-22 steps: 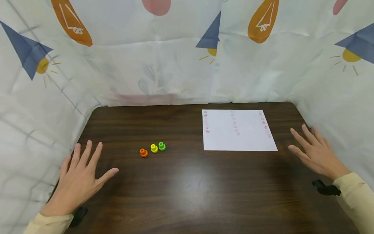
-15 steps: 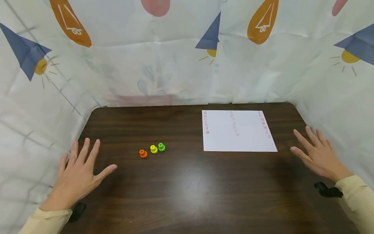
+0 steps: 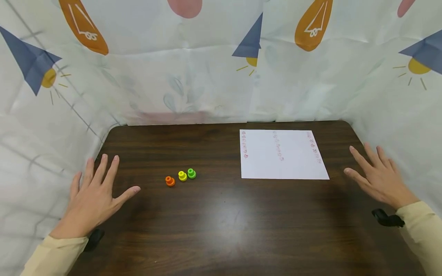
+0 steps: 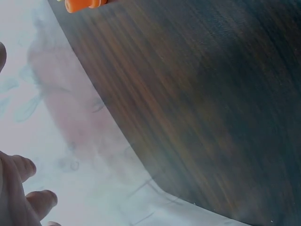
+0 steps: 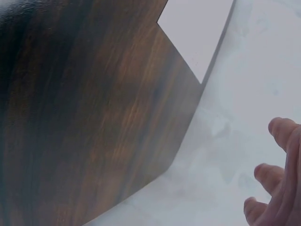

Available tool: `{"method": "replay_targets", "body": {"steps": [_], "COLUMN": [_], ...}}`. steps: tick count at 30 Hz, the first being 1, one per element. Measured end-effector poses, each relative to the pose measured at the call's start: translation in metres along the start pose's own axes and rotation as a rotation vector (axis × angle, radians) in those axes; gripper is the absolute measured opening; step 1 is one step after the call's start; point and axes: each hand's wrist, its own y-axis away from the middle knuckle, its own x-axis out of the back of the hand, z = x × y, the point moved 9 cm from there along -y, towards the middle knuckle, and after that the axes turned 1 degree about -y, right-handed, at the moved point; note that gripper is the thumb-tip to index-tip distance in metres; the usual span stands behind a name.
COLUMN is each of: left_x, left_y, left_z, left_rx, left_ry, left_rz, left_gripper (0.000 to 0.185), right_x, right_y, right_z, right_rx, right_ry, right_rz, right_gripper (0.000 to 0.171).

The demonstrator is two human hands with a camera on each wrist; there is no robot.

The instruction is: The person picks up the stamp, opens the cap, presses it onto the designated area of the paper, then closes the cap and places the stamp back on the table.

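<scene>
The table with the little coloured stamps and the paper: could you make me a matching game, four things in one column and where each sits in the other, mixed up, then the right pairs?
Things:
1. orange stamp
2. green stamp
3. sheet of paper
4. left hand

Places:
A. far right part of the table, near the right hand
B. left edge of the table, fingers spread, holding nothing
C. left end of the row of three stamps
D. right end of that row, beside the yellow stamp

Pairs: 1-C, 2-D, 3-A, 4-B
</scene>
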Motion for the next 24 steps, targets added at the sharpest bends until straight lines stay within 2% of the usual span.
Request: {"method": "replay_targets", "body": {"steps": [13,18,24], "left_x": [-0.004,-0.006,-0.018], "left_y": [-0.014,-0.021,-0.027], "left_z": [0.005,0.01,0.013], "left_rx": [-0.013,-0.054,-0.073], "left_ry": [0.013,0.016,0.026], "left_rz": [0.015,0.02,0.006], "left_gripper": [0.11,0.11,0.11], "right_x": [0.01,0.008,0.002], "right_y": [-0.018,-0.026,-0.034], "right_z": [-0.003,-0.002,-0.005], "right_rx": [0.028,0.04,0.057], "right_ry": [-0.046,-0.064,-0.091], "right_rz": [0.083,0.073,0.047], "right_gripper": [0.076,0.077,0.08]}}
